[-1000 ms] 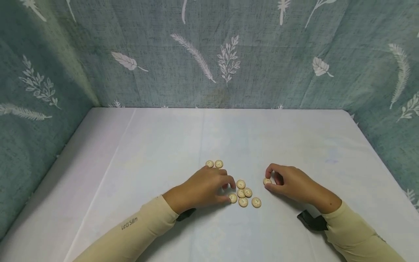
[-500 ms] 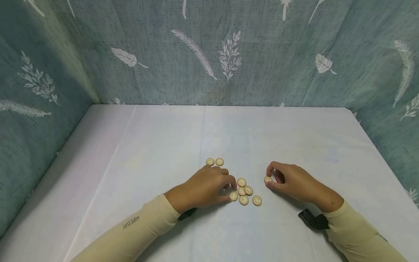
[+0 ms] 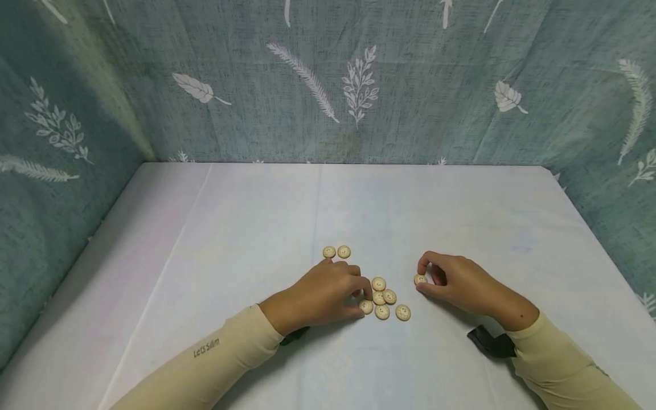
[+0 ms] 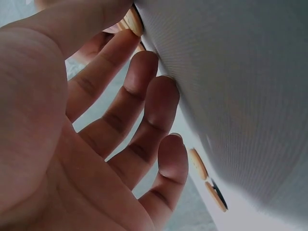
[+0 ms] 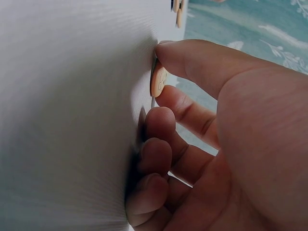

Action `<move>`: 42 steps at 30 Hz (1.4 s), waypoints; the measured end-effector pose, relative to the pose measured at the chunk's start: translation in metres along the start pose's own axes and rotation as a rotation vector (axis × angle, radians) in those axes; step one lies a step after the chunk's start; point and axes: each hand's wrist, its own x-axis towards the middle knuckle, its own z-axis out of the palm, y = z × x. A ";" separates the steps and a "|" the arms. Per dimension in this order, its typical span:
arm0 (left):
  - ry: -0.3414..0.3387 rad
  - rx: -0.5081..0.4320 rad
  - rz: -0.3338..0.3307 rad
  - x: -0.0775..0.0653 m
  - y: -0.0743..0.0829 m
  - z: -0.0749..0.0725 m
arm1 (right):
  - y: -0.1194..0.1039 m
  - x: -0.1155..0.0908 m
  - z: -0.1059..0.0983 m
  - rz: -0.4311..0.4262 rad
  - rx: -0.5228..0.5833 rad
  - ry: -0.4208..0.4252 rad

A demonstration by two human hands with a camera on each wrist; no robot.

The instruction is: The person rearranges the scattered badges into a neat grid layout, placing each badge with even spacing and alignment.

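Left of the loose group, my left hand (image 3: 328, 293) pinches a round wooden button (image 3: 366, 307) between thumb and index finger. That button (image 4: 133, 21) shows at the fingertips in the left wrist view, lying at the tabletop. My right hand (image 3: 458, 283) has thumb and index finger on opposite edges of another wooden button (image 3: 420, 279), to the right of the group. In the right wrist view this button (image 5: 159, 79) lies flat against the table, its other fingers curled beneath the palm.
Several more wooden buttons (image 3: 382, 312) lie between the hands, one overlapping another. A pair of buttons (image 3: 344, 251) sits just beyond the left hand. All lie on a white-covered table (image 3: 256, 216), with a green leaf-patterned curtain (image 3: 246, 125) behind and at both sides.
The head view has tipped slightly, so everything on the table appears a little higher. Both hands and the buttons keep practically the same places.
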 end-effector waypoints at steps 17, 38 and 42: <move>-0.046 -0.036 -0.014 0.003 -0.001 0.002 | 0.002 0.001 0.000 0.004 -0.008 -0.001; 0.118 -0.073 -0.126 0.003 -0.034 -0.019 | -0.001 0.002 -0.001 0.012 -0.014 0.009; 0.147 -0.082 -0.174 0.004 -0.042 -0.021 | 0.000 0.001 0.000 0.016 -0.014 0.003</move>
